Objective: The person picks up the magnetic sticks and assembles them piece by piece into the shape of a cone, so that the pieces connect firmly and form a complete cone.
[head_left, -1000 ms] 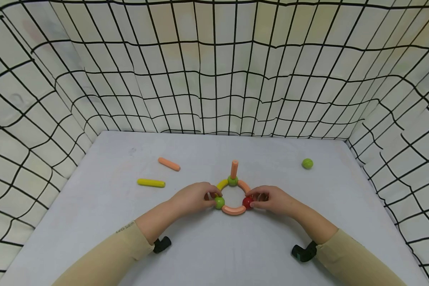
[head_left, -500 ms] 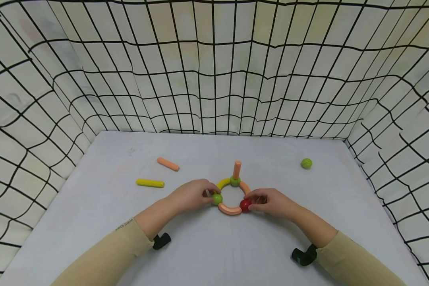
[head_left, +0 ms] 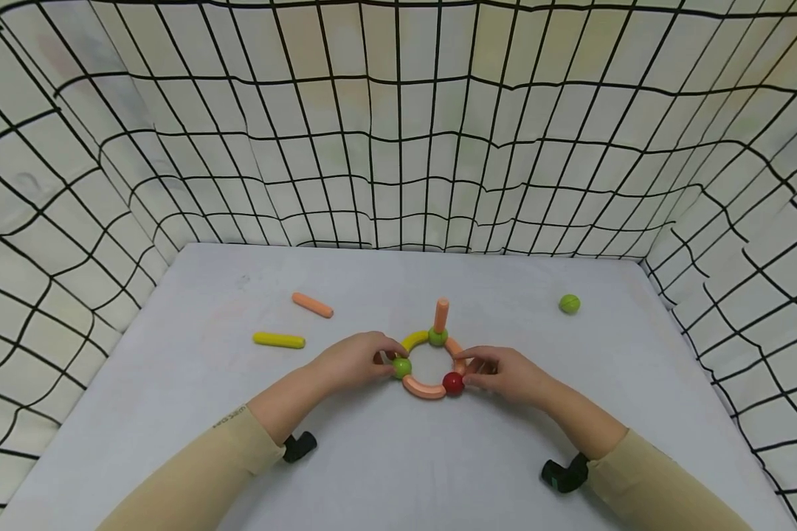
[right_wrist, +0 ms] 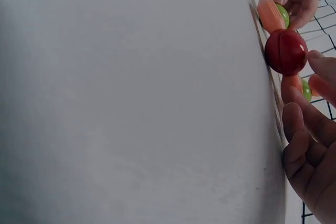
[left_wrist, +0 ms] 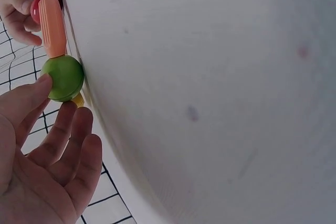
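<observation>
A ring of magnetic toy rods and balls lies on the white table in the head view. My left hand (head_left: 359, 360) pinches its left green ball (head_left: 401, 368) between thumb and fingertips. The thumb of my right hand (head_left: 505, 372) is right at the edge of the red ball (head_left: 453, 383), its fingers by the right orange curved rod (head_left: 454, 346). Between these balls runs the front orange curved rod (head_left: 423, 389). A yellow curved rod (head_left: 415, 340) leads to the back green ball (head_left: 437, 337), where a straight orange rod (head_left: 441, 316) stands up.
A straight yellow rod (head_left: 279, 340) and another straight orange rod (head_left: 313, 304) lie to the left. One loose green ball (head_left: 570, 304) sits at the back right. Black netting (head_left: 398, 140) over pale walls surrounds the table (head_left: 398, 472) at the back and sides.
The ring has turned slightly, its front shifting left and its back green ball a little right. Both hands have stayed close to it. The loose pieces lie as before.
</observation>
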A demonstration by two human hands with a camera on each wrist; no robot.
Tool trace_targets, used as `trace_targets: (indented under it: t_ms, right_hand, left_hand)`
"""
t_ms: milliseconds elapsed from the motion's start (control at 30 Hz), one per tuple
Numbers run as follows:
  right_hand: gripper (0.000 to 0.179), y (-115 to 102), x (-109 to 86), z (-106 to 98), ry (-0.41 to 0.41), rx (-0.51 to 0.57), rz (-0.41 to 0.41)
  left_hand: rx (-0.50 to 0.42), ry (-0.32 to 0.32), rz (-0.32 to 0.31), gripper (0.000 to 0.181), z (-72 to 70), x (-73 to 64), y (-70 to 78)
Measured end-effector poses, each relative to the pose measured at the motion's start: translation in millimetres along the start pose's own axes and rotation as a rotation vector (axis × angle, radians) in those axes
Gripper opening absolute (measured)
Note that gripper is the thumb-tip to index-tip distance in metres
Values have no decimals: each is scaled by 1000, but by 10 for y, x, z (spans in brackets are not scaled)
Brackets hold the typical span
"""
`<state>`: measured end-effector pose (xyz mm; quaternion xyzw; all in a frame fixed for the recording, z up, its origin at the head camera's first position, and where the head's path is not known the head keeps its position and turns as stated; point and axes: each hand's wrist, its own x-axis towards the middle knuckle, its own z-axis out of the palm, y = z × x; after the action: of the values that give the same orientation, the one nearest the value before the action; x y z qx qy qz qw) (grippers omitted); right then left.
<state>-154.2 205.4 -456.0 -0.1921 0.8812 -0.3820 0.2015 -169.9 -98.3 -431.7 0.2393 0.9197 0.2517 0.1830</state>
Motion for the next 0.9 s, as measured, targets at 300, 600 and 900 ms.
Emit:
trace_targets:
  t_ms: [300,600,900]
  right_hand:
    - [49,-2,153,-43,71,56,122]
    - [43,-26,205,-20,85,79,171]
    - [40,-13,207,-9,91,74,153]
  left_hand:
    - [4,9,-14,31,27,-4,-16]
    - [1,14,-20,32,35,-6,1]
    - [-3,24,-58,30,24,-10,-13]
